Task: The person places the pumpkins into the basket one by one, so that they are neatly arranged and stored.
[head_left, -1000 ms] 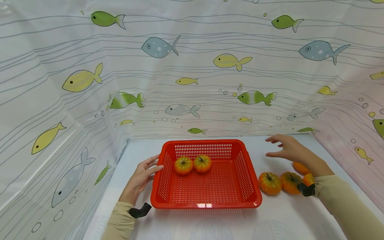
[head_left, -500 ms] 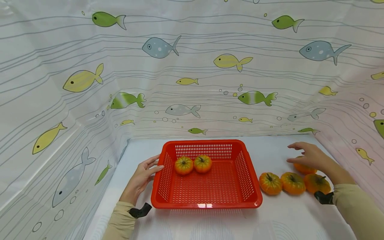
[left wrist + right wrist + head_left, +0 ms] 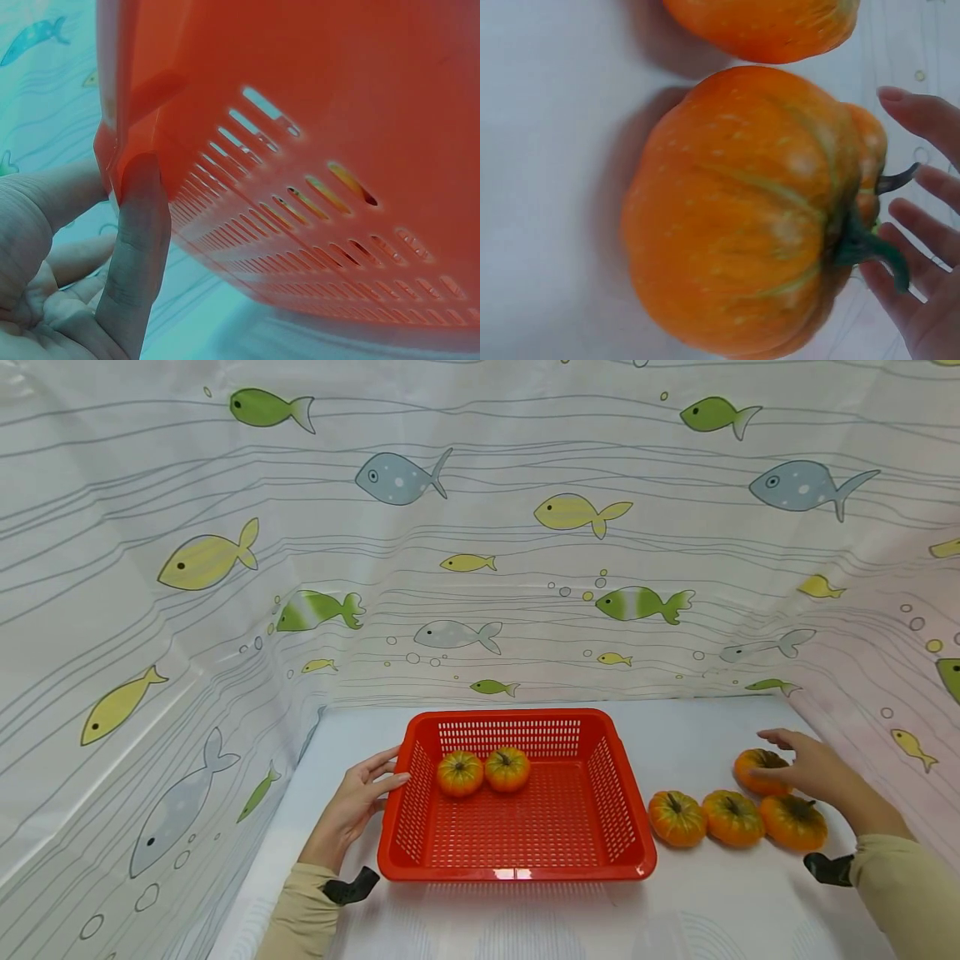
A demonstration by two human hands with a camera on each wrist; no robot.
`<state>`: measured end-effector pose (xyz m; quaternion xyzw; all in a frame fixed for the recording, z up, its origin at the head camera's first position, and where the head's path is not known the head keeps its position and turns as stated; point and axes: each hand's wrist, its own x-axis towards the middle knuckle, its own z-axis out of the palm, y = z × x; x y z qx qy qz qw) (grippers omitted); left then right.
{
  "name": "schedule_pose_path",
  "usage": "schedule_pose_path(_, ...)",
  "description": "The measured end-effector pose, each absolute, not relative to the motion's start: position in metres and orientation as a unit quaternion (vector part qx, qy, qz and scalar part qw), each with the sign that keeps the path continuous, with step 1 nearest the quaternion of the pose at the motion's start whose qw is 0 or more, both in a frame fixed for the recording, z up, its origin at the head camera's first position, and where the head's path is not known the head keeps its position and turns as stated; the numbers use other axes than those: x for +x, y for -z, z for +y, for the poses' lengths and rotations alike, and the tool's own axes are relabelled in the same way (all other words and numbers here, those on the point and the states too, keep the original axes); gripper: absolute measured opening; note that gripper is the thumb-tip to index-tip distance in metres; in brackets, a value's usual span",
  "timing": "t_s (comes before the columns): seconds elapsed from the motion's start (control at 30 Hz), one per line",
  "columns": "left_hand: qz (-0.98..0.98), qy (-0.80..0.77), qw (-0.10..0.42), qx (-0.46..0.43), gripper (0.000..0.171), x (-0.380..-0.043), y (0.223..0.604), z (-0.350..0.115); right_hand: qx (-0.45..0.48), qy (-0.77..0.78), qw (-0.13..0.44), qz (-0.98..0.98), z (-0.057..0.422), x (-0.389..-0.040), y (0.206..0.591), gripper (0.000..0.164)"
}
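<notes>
A red plastic basket point(image 3: 517, 818) stands on the table with two small orange pumpkins, one point(image 3: 460, 774) beside the other point(image 3: 507, 769), at its back left. My left hand point(image 3: 356, 797) holds the basket's left rim between thumb and fingers; the left wrist view shows a finger point(image 3: 135, 247) against the outer wall under the rim. My right hand point(image 3: 813, 768) is spread at the right side of the rearmost loose pumpkin point(image 3: 761, 771), its fingers still open. In the right wrist view a nearer pumpkin point(image 3: 735, 210) partly hides that one point(image 3: 866, 150); contact cannot be told.
Three more pumpkins lie in a row right of the basket: a left one point(image 3: 677, 818), a middle one point(image 3: 733, 817) and a right one point(image 3: 793, 822). A fish-patterned curtain point(image 3: 525, 585) encloses the table point(image 3: 555, 918) at the back and both sides.
My right hand has moved from beside the basket rightward and toward me, to the rearmost loose pumpkin. The left hand, the basket and the pumpkins have stayed in place.
</notes>
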<state>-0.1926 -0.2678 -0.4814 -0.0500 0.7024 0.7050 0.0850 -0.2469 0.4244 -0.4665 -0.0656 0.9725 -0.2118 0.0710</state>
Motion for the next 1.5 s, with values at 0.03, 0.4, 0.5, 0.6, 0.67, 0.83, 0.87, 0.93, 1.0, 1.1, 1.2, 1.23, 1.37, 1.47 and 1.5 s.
schedule_pose_path(0.03, 0.702, -0.705, 0.085, -0.051, 0.064, -0.193, 0.482, -0.268, -0.061, 0.218, 0.079, 0.971, 0.426, -0.246, 0.469, 0.092)
schedule_pose_path(0.4, 0.703, -0.704, 0.085, -0.051, 0.065, -0.193, 0.482, -0.267, -0.034, 0.243, 0.096, 0.965, 0.434, -0.239, 0.486, 0.092)
schedule_pose_path(0.5, 0.704, -0.703, 0.085, -0.052, 0.065, -0.193, 0.482, -0.267, -0.027, 0.253, 0.099, 0.962, 0.434, -0.238, 0.487, 0.093)
schedule_pose_path(0.6, 0.705, -0.702, 0.084, -0.053, 0.065, -0.192, 0.481, -0.268, -0.023, 0.259, 0.098, 0.961, 0.434, -0.238, 0.487, 0.094)
schedule_pose_path(0.67, 0.706, -0.702, 0.083, -0.052, 0.064, -0.192, 0.481, -0.268, -0.021, 0.261, 0.097, 0.96, 0.433, -0.237, 0.488, 0.095)
schedule_pose_path(0.83, 0.705, -0.703, 0.082, -0.051, 0.064, -0.192, 0.482, -0.268, -0.018, 0.264, 0.091, 0.96, 0.433, -0.236, 0.488, 0.096)
schedule_pose_path(0.87, 0.704, -0.703, 0.083, -0.051, 0.064, -0.192, 0.482, -0.268, -0.018, 0.264, 0.09, 0.96, 0.433, -0.235, 0.488, 0.096)
schedule_pose_path(0.93, 0.705, -0.703, 0.082, -0.051, 0.064, -0.192, 0.482, -0.268, -0.018, 0.262, 0.086, 0.961, 0.433, -0.234, 0.488, 0.096)
schedule_pose_path(1.0, 0.705, -0.703, 0.082, -0.051, 0.064, -0.192, 0.482, -0.268, -0.018, 0.264, 0.082, 0.961, 0.433, -0.234, 0.487, 0.096)
schedule_pose_path(1.1, 0.706, -0.702, 0.082, -0.053, 0.065, -0.192, 0.481, -0.267, -0.02, 0.266, 0.071, 0.961, 0.433, -0.236, 0.488, 0.095)
schedule_pose_path(1.2, 0.707, -0.7, 0.083, -0.054, 0.065, -0.192, 0.482, -0.268, -0.022, 0.268, 0.058, 0.961, 0.433, -0.238, 0.488, 0.093)
schedule_pose_path(1.23, 0.707, -0.7, 0.083, -0.054, 0.065, -0.193, 0.482, -0.268, -0.023, 0.269, 0.054, 0.962, 0.432, -0.238, 0.488, 0.093)
schedule_pose_path(1.37, 0.706, -0.701, 0.083, -0.051, 0.064, -0.193, 0.482, -0.268, -0.025, 0.272, 0.048, 0.961, 0.426, -0.239, 0.482, 0.092)
schedule_pose_path(1.47, 0.705, -0.703, 0.082, -0.051, 0.064, -0.193, 0.482, -0.268, -0.025, 0.275, 0.048, 0.96, 0.421, -0.24, 0.478, 0.093)
schedule_pose_path(1.5, 0.704, -0.704, 0.082, -0.051, 0.064, -0.193, 0.482, -0.268, -0.026, 0.276, 0.048, 0.96, 0.419, -0.24, 0.476, 0.093)
